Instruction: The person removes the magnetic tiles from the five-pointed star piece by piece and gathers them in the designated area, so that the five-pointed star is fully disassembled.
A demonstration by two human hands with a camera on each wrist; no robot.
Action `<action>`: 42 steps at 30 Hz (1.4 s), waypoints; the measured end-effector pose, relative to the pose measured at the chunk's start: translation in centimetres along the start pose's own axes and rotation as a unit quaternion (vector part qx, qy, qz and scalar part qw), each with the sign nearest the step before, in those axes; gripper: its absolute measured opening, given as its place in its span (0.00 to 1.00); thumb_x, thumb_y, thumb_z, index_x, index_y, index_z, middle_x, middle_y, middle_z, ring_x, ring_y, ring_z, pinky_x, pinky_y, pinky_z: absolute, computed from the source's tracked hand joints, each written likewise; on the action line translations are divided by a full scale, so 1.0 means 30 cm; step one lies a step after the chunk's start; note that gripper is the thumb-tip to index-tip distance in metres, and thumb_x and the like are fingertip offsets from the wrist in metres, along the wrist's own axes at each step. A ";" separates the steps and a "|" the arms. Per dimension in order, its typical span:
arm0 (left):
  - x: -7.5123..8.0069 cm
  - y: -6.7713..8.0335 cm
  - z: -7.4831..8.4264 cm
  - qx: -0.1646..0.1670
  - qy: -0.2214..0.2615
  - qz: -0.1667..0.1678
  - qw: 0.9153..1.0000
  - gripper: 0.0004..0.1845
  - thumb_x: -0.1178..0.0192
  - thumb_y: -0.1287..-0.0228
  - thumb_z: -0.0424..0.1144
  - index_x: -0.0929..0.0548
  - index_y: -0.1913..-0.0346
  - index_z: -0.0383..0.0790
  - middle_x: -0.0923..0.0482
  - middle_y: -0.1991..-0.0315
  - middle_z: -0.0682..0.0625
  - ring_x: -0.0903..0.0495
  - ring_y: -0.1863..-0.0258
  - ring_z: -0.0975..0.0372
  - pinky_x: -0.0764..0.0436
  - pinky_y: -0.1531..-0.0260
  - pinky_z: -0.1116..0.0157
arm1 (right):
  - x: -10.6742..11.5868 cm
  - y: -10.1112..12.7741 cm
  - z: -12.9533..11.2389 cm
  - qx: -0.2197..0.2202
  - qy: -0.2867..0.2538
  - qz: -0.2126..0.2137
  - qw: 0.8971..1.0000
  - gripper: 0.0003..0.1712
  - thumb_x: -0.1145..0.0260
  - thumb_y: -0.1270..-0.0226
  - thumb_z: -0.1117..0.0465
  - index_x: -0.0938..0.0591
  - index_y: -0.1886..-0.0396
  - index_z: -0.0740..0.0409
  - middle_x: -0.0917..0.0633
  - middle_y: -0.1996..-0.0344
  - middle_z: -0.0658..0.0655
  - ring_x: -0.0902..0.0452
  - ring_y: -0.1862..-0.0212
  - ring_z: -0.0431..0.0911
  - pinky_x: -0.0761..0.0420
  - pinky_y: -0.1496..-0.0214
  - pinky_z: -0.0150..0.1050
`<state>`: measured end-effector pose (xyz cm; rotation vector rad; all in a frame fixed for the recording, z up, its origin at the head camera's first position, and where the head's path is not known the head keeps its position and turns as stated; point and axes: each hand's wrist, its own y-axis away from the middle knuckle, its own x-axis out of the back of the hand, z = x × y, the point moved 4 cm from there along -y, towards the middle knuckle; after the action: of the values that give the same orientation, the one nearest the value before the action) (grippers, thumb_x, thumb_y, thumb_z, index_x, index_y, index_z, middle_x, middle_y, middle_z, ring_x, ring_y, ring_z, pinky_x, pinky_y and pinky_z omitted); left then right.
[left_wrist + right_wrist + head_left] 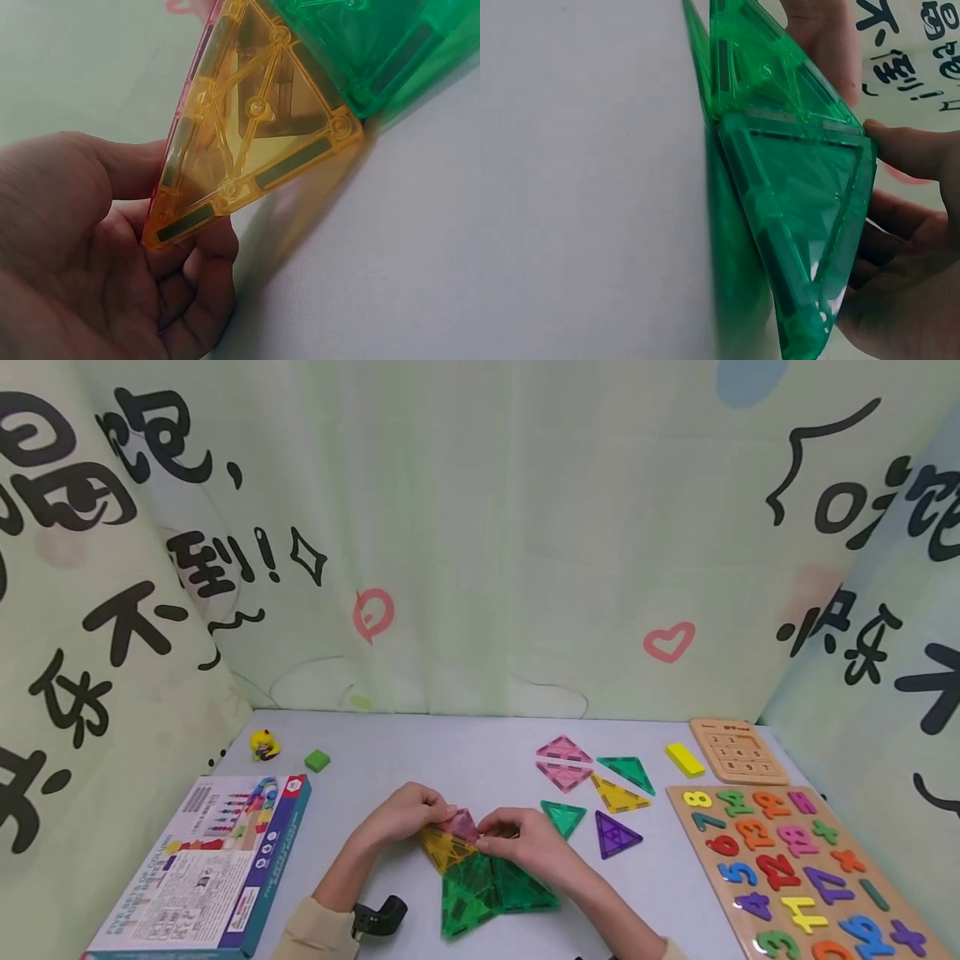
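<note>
Translucent magnetic triangle tiles are joined edge to edge at the front middle of the table: a pink tile (463, 823), a yellow tile (447, 850) and green tiles (468, 897). With thumb and fingers, my left hand (408, 807) pinches the corner where pink and yellow meet. The left wrist view shows the yellow tile (247, 112) standing tilted, the pink one edge-on behind it. My right hand (531, 842) grips the upper edge of a green tile (806, 195), thumb at its corner and fingers behind. Part of the pink tile is hidden by the hands.
Loose pink (564, 748), green (628, 772), yellow (619, 794) and purple (617, 834) triangles lie to the right. A wooden number board (757, 893) and smaller board (738, 752) stand beyond. At left are a box (202, 860), toy figure (264, 745) and green block (317, 761).
</note>
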<state>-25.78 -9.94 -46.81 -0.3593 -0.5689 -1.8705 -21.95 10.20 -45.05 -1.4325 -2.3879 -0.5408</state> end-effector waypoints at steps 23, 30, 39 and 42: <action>0.004 -0.043 -0.004 0.006 0.036 0.073 0.997 0.15 0.39 0.31 0.46 0.14 0.71 0.38 0.23 0.75 0.51 0.28 0.71 0.61 0.31 0.71 0.67 | -0.022 -0.002 -0.001 -0.032 -0.059 0.065 0.996 0.12 0.27 0.40 0.57 0.21 0.68 0.57 0.24 0.79 0.48 0.29 0.71 0.43 0.29 0.64 0.37; 0.022 -0.124 0.007 0.025 0.080 0.135 0.987 0.13 0.37 0.32 0.45 0.14 0.64 0.37 0.18 0.73 0.49 0.23 0.72 0.61 0.23 0.70 0.68 | -0.034 0.006 -0.014 -0.028 -0.075 0.047 0.996 0.10 0.28 0.41 0.59 0.19 0.67 0.58 0.22 0.79 0.48 0.28 0.71 0.42 0.28 0.63 0.37; 0.013 -0.291 0.078 0.016 0.019 0.152 0.988 0.11 0.36 0.34 0.44 0.14 0.64 0.40 0.18 0.71 0.50 0.26 0.71 0.62 0.30 0.72 0.67 | -0.033 0.014 -0.013 -0.033 -0.077 0.042 0.996 0.09 0.28 0.40 0.60 0.19 0.67 0.59 0.21 0.78 0.49 0.27 0.71 0.43 0.28 0.61 0.38; 0.002 -0.332 0.084 0.020 -0.027 0.164 0.986 0.11 0.36 0.34 0.47 0.13 0.64 0.43 0.18 0.71 0.52 0.26 0.72 0.62 0.32 0.73 0.66 | -0.033 0.017 -0.012 -0.030 -0.082 0.043 0.995 0.09 0.28 0.41 0.60 0.18 0.67 0.59 0.21 0.78 0.48 0.27 0.71 0.42 0.28 0.61 0.37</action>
<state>-35.14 -5.72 -46.78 -0.4490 -0.5465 -1.5353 -21.02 9.49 -45.08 -1.6560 -2.4395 -0.4943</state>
